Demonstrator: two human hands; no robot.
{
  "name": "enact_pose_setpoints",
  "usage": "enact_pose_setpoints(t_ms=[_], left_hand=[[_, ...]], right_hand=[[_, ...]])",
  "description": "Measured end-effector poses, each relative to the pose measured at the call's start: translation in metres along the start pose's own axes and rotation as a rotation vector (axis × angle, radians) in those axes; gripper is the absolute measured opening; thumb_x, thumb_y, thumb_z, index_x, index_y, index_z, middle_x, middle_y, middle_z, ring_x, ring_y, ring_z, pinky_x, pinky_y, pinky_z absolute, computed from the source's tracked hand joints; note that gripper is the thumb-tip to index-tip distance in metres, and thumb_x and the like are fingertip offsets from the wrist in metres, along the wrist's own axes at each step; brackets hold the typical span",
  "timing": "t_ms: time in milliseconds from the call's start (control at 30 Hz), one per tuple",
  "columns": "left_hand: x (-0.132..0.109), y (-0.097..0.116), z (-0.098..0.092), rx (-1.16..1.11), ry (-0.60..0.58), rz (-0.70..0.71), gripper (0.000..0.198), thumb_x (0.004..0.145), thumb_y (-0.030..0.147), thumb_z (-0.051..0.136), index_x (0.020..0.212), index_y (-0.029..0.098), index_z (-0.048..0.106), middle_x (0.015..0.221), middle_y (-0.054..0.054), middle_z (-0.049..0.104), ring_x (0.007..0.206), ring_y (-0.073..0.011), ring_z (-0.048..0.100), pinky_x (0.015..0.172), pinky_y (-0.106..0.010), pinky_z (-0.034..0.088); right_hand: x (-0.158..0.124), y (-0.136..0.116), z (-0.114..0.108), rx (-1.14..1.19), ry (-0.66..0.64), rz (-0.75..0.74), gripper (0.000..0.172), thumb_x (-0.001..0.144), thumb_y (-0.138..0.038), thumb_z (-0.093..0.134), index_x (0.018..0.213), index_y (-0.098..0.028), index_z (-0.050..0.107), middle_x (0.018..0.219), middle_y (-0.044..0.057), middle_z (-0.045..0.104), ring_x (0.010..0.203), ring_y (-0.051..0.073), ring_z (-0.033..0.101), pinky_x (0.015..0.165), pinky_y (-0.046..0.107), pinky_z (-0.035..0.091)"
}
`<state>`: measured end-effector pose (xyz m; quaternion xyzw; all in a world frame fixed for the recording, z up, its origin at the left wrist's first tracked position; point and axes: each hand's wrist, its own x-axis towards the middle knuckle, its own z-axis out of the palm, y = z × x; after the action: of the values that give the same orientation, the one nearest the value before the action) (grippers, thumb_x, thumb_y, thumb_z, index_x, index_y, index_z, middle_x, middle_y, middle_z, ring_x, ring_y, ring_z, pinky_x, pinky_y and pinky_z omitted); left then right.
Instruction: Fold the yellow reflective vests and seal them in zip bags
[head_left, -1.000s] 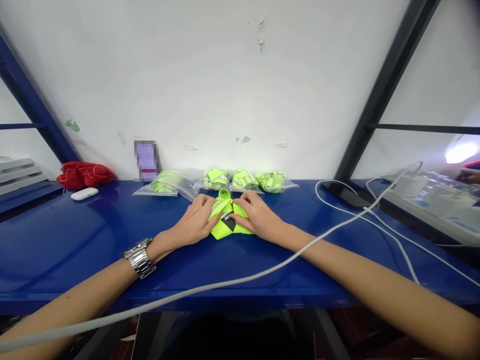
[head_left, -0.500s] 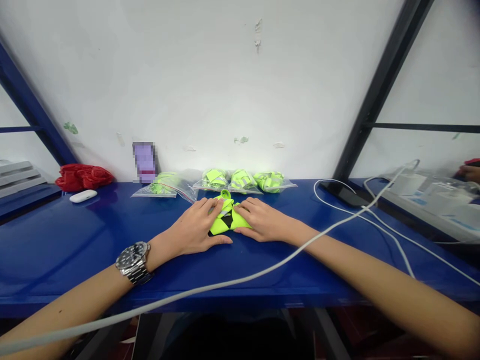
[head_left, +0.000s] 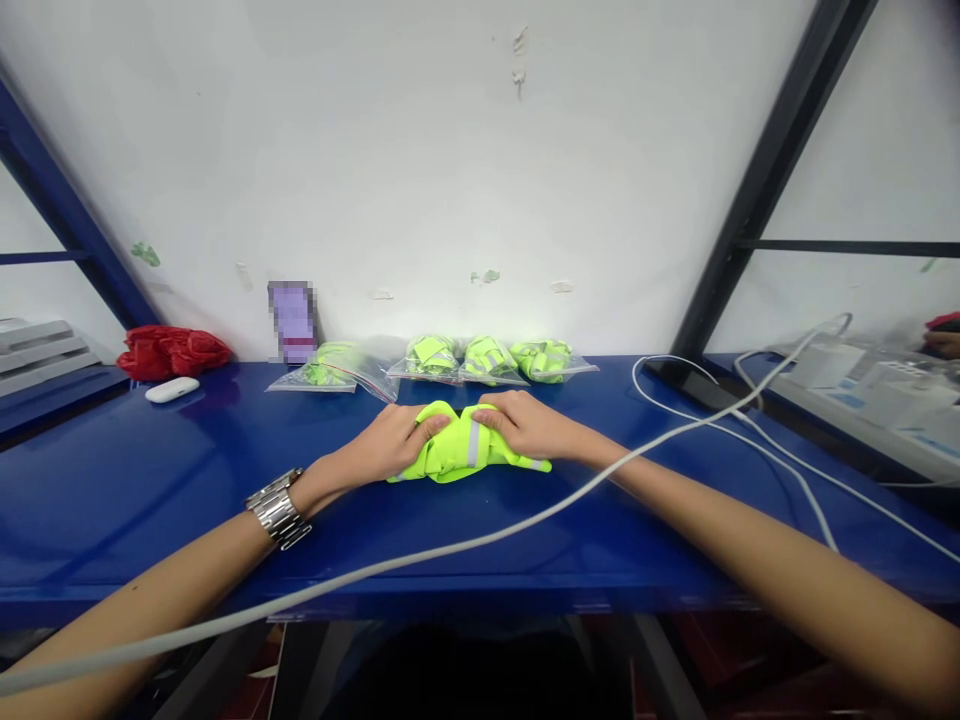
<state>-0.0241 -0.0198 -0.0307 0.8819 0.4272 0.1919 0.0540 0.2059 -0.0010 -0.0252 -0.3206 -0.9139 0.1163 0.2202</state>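
A neon-yellow reflective vest [head_left: 456,452], bunched up and crossed by a grey reflective strip, is between my hands just above the blue table. My left hand [head_left: 394,437] is closed on its left end, with the thumb lying over the cloth. My right hand [head_left: 525,425] grips the right side, thumb on top and fingers hidden behind the fabric. One loose corner of the vest hangs out under my right hand. Behind it, clear zip bags with similar yellow bundles [head_left: 489,357] lie in a row along the wall.
On the blue table [head_left: 187,480], a red plastic bundle [head_left: 172,352] and a white oval case [head_left: 172,390] lie at left. A phone-like purple item [head_left: 293,322] leans on the wall. At right are a dark phone [head_left: 686,383] and white boxes [head_left: 862,385]. A white cable [head_left: 480,540] crosses the view before my arms.
The vest was pressed flat under both hands, with a black part showing. Now both hands grip it from its sides, thumbs on top, and its grey strip faces me.
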Motion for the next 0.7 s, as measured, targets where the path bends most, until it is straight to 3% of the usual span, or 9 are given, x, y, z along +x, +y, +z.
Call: enact_pose_setpoints(t_ms=[133,300,433,600,700], left_hand=[[0.008,-0.004,0.003,-0.054,-0.011,-0.107,0.04,0.097,0.05,0.028,0.081,0.02,0.051,0.072,0.001,0.058,0.065,-0.0165,0.054,0.062,-0.027,0.035],[0.019,-0.012,0.007,-0.072,-0.103,-0.258,0.045,0.096,0.055,0.024,0.088,0.021,0.054,0.081,-0.003,0.064,0.077,-0.0239,0.06,0.072,-0.033,0.042],[0.019,-0.02,0.013,-0.053,0.039,-0.201,0.042,0.096,0.052,0.028,0.116,0.022,0.049,0.106,-0.009,0.06,0.101,-0.0275,0.055,0.089,-0.042,0.042],[0.019,-0.026,0.016,-0.039,0.086,-0.149,0.034,0.096,0.049,0.033,0.11,0.023,0.049,0.106,-0.009,0.054,0.1,-0.0258,0.054,0.089,-0.043,0.044],[0.02,-0.026,0.016,0.028,0.145,-0.075,0.03,0.096,0.044,0.036,0.102,0.021,0.054,0.101,-0.009,0.054,0.097,-0.0253,0.054,0.086,-0.041,0.045]], right_hand=[[0.004,0.008,0.008,-0.105,0.033,0.117,0.034,0.101,-0.038,0.031,0.086,-0.018,0.054,0.075,0.004,0.056,0.07,0.018,0.051,0.068,0.03,0.034],[0.009,0.023,0.019,-0.185,0.043,0.148,0.031,0.101,-0.036,0.033,0.103,-0.02,0.059,0.092,0.009,0.062,0.091,0.023,0.056,0.08,0.033,0.038],[0.01,0.023,0.019,-0.156,0.203,0.187,0.027,0.1,-0.04,0.039,0.107,-0.019,0.055,0.092,0.007,0.064,0.081,0.02,0.059,0.07,0.028,0.037],[0.006,0.008,0.006,-0.158,0.158,0.256,0.061,0.101,-0.051,0.011,0.089,-0.019,0.06,0.073,0.006,0.063,0.07,0.02,0.059,0.064,0.028,0.034],[0.005,-0.003,0.003,-0.185,0.072,0.286,0.067,0.092,-0.071,0.02,0.105,-0.019,0.061,0.083,0.009,0.065,0.083,0.026,0.062,0.072,0.032,0.038]])
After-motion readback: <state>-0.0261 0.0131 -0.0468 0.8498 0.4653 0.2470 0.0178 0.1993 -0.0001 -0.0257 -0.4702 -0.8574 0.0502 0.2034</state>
